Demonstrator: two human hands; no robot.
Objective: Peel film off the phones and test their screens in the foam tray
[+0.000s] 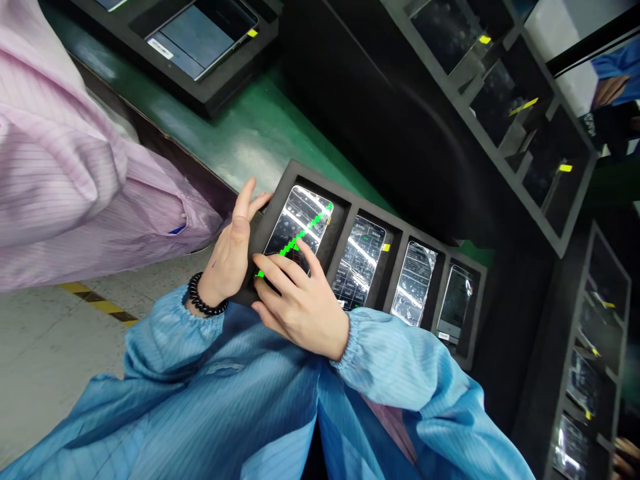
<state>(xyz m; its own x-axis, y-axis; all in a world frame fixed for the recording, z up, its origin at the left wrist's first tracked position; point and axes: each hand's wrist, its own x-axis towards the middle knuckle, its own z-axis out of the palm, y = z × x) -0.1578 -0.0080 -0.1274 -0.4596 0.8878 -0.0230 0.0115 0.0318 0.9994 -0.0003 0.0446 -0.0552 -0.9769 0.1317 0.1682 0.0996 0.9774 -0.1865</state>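
Note:
A dark foam tray (345, 191) with several phones in its slots lies in front of me. My right hand (305, 310) is over the leftmost phone (298, 219), fingers apart, with fingertips at the lower part of its screen. A jagged green line runs diagonally across that screen. My left hand (231, 250), a black coil band on its wrist, is against the tray's left end with its fingers stretched out. Further right in the tray are a phone showing a grid of text (360, 260), a glossy film-covered phone (413, 283) and a phone with a dark screen (454, 303).
Another foam tray (197, 93) with a phone is on the green tabletop (240, 137). More trays of phones stand at the upper right (543, 220) and far right (607, 373). A person in a pink striped garment (100, 187) is close on my left.

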